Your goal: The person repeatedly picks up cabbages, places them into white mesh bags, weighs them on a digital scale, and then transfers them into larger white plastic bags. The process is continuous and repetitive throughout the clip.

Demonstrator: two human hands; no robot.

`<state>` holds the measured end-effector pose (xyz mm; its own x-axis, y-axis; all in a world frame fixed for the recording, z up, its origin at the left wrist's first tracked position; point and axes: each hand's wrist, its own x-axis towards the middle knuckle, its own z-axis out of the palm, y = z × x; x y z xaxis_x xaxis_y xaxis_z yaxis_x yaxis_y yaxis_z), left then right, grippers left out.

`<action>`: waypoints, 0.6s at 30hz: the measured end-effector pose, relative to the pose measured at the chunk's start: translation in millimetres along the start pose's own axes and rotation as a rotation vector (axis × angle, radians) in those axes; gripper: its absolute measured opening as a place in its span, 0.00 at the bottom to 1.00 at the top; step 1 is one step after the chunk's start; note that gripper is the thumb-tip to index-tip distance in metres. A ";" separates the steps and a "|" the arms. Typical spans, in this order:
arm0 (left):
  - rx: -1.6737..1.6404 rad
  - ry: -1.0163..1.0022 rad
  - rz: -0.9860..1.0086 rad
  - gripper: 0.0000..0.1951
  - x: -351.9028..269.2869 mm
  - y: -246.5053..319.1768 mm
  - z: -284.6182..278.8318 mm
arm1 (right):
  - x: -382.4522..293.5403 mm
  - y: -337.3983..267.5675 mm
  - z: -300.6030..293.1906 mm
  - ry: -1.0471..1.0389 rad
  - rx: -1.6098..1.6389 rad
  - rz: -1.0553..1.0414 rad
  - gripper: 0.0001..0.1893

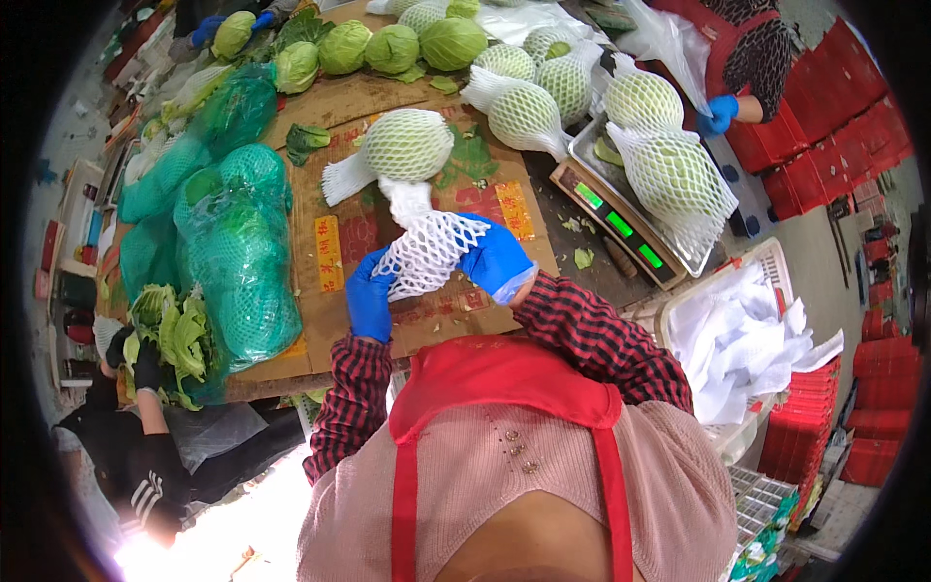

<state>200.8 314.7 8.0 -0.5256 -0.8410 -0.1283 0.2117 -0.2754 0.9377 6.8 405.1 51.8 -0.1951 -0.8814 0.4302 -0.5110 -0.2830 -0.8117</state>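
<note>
My left hand [369,297] and my right hand [496,256], both in blue gloves, hold a white foam net sleeve [429,251] between them, its mesh spread wide. The sleeve's narrower far end lies close to a round green cabbage [409,145] in another foam net, on the printed cardboard [444,298]; whether the two nets touch I cannot tell. Green mesh bags of wrapped cabbages [244,247] lie left of my hands. To the right, netted cabbages [673,174] rest on the metal pan of a scale [618,225] with lit green displays.
Bare cabbages [393,49] line the far edge beside more netted ones [525,113]. A basket of white foam nets [734,342] stands at my right. Co-workers' gloved hands are at far left, near left by loose leaves [174,335], and far right [718,116]. Red crates [829,131] stand beyond.
</note>
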 end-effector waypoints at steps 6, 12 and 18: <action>-0.719 -0.095 -0.255 0.17 36.6 52.7 -36.9 | -2.6 -19.7 14.6 -0.258 0.677 0.408 0.19; 0.327 -0.279 0.194 0.24 -2.7 83.8 3.8 | 62.4 -24.7 -38.5 -0.069 0.911 0.534 0.15; 0.127 -0.085 -0.025 0.15 40.9 104.2 -42.5 | 49.4 -28.0 -15.0 -0.496 0.486 0.533 0.19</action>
<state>236.4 231.8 86.7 -0.5986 -0.7906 -0.1288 0.0947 -0.2296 0.9687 -1.1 375.1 101.7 0.1382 -0.9732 -0.1838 -0.0197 0.1829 -0.9829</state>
